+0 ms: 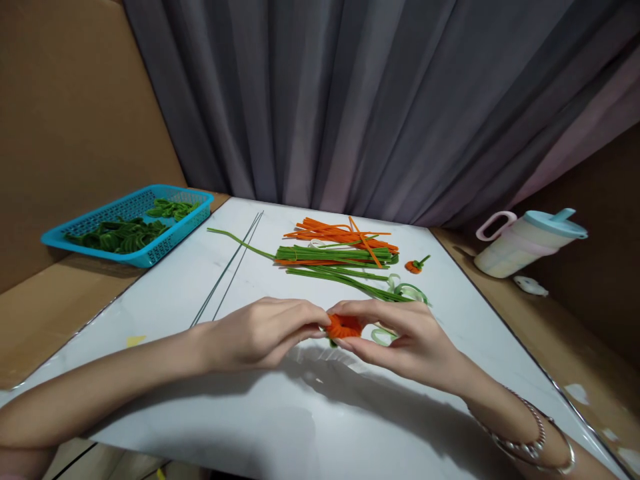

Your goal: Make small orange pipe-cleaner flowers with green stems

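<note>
Between my two hands, above the near part of the table, is a small orange pipe-cleaner pumpkin (345, 326) with a bit of green at its lower left. My right hand (400, 333) grips it from the right, thumb below and fingers on top. From the left, my left hand (273, 332) pinches its edge with thumb and fingertips. Beyond the hands lie a bundle of green pipe cleaners (335, 256) and a loose pile of orange pipe cleaners (333, 231). A similar small orange pumpkin (414, 267) with a green stem rests to their right.
A blue basket (150, 257) holding green curled pieces stands at the left edge. Thin dark wires (227, 270) lie left of the pipe cleaners. A lidded tumbler (525, 247) stands at the right beside a small white object (531, 286). A grey curtain (320, 100) hangs behind the white table (250, 427).
</note>
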A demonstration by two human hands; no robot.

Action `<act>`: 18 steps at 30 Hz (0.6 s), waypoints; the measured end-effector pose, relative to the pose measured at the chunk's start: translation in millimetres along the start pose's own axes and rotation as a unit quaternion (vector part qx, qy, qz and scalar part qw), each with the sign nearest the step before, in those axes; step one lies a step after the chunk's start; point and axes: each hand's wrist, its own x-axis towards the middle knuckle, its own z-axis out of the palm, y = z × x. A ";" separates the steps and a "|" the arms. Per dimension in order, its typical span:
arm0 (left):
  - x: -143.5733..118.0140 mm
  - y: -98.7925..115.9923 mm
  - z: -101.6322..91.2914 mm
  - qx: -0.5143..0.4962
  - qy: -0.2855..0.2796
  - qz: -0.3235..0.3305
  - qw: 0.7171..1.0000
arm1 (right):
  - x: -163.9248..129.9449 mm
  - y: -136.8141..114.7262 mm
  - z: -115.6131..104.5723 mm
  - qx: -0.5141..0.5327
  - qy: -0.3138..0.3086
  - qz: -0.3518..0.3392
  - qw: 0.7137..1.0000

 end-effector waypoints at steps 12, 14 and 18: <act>0.7 -0.7 -1.1 0.020 0.016 0.009 1.000 | 0.0 3.6 1.5 0.009 0.003 -0.005 1.000; -0.4 -1.6 0.2 0.029 0.024 0.021 0.999 | -0.4 3.5 2.6 0.008 0.004 -0.005 1.000; -3.0 -4.1 2.3 0.043 0.025 0.028 0.998 | -1.0 3.7 2.8 0.009 0.002 -0.017 1.000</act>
